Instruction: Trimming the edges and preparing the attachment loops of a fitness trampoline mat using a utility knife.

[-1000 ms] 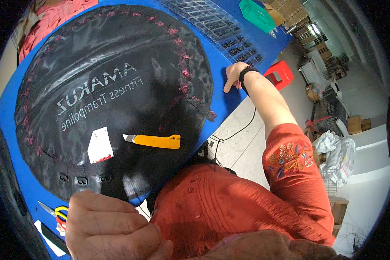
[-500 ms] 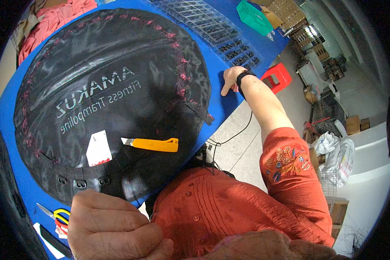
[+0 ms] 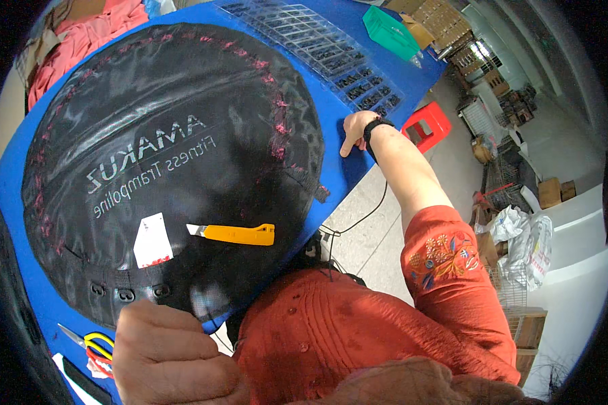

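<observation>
A round black trampoline mat (image 3: 230, 142) with pale print lies on the blue table. Red thread marks run around its rim, and several small black metal loops (image 3: 125, 295) show along the near edge. On it rest a yellow utility knife (image 3: 236, 234), blade pointing left, and a white label (image 3: 153, 239). My left hand (image 3: 172, 351) is curled into a fist close to the camera, above the mat's near edge; its fingertips are hidden. Beyond the mat's right side, my right hand (image 3: 357, 130) leans on the tabletop, thumb apart, other fingers partly hidden, nothing visible in it.
Yellow-and-red-handled scissors (image 3: 91, 345) lie at the near left. A clear compartment tray (image 3: 317, 44) of small dark parts and a green bin (image 3: 392, 34) stand at the far right. Pink cloth (image 3: 88, 44) sits far left; a red stool (image 3: 427, 127) stands beside the table.
The mat and the things on it appear slightly lower as the view shifts. My left fist sits a little lower; my right hand keeps its place by the tray.
</observation>
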### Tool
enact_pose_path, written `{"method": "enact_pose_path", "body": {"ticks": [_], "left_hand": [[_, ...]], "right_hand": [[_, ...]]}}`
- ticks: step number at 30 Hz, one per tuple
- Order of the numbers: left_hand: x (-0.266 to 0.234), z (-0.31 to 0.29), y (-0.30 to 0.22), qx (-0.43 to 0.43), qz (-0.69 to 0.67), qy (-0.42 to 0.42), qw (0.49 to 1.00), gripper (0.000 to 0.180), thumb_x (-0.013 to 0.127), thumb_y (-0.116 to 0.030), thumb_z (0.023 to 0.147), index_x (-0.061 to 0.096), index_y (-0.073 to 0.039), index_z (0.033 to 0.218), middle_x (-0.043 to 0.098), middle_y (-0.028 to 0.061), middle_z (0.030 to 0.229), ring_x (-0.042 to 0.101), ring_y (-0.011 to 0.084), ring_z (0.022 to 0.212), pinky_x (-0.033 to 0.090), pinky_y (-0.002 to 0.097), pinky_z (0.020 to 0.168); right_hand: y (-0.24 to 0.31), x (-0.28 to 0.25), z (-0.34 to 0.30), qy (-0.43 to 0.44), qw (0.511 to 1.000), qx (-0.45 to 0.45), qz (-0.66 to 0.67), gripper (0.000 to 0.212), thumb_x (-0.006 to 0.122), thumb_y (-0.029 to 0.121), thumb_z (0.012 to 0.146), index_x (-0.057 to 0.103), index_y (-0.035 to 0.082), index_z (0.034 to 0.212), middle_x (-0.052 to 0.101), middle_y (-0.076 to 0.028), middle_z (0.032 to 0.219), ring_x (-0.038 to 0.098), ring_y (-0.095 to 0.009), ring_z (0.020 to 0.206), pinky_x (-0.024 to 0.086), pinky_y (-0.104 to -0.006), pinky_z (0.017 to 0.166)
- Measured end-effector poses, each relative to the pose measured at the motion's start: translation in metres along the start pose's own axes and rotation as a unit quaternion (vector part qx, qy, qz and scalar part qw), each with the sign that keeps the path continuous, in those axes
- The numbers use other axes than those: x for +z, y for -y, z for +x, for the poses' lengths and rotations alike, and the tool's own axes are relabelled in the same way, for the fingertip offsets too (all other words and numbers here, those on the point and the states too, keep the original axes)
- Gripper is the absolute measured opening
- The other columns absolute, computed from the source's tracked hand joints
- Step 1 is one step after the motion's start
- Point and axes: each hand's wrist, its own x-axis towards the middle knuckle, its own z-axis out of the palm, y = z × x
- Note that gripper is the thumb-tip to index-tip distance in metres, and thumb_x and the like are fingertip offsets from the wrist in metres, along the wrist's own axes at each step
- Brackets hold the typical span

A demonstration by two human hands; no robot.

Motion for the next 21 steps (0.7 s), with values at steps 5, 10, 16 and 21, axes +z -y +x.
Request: {"method": "enact_pose_path", "body": {"ticks": [5,10,16,21], "left_hand": [[-0.004,0.003,-0.018,0.006,-0.002,0.039,0.999,0.046,0.060,-0.022,0.042,0.072,0.003,0.078,0.068,0.0108,0.070,0.064,0.0276,0.057,0.049,0.0401,0.051],[0.001,0.002,-0.014,-0.002,0.013,0.034,0.999,0.046,0.061,-0.024,0.042,0.072,0.003,0.078,0.068,0.0098,0.070,0.064,0.0281,0.057,0.049,0.0403,0.050],[-0.020,-0.062,-0.031,0.017,0.004,0.083,0.996,0.045,0.062,-0.024,0.044,0.072,0.003,0.079,0.068,0.0100,0.072,0.064,0.0275,0.057,0.049,0.0398,0.050],[0.002,-0.048,-0.041,0.017,-0.001,0.092,0.996,0.044,0.062,-0.024,0.046,0.072,0.002,0.080,0.068,0.0102,0.073,0.065,0.0270,0.058,0.049,0.0393,0.051]], "right_hand": [[-0.006,0.001,0.006,0.000,0.999,-0.029,0.035,0.065,0.098,0.052,0.070,0.073,-0.005,0.091,0.075,-0.013,0.083,0.074,-0.024,0.068,0.063,-0.0373,0.062],[-0.020,0.010,0.019,-0.002,0.992,-0.037,0.117,0.064,0.102,0.050,0.065,0.069,-0.002,0.083,0.069,-0.010,0.074,0.067,-0.023,0.061,0.059,-0.0377,0.057],[-0.038,0.021,0.030,0.007,0.982,-0.062,0.179,0.073,0.103,0.050,0.061,0.069,-0.008,0.089,0.070,-0.014,0.080,0.071,-0.026,0.067,0.061,-0.0393,0.061],[-0.031,0.016,0.030,0.011,0.985,-0.069,0.158,0.081,0.103,0.054,0.058,0.070,-0.010,0.094,0.072,-0.016,0.084,0.072,-0.028,0.070,0.063,-0.0394,0.065]]}}
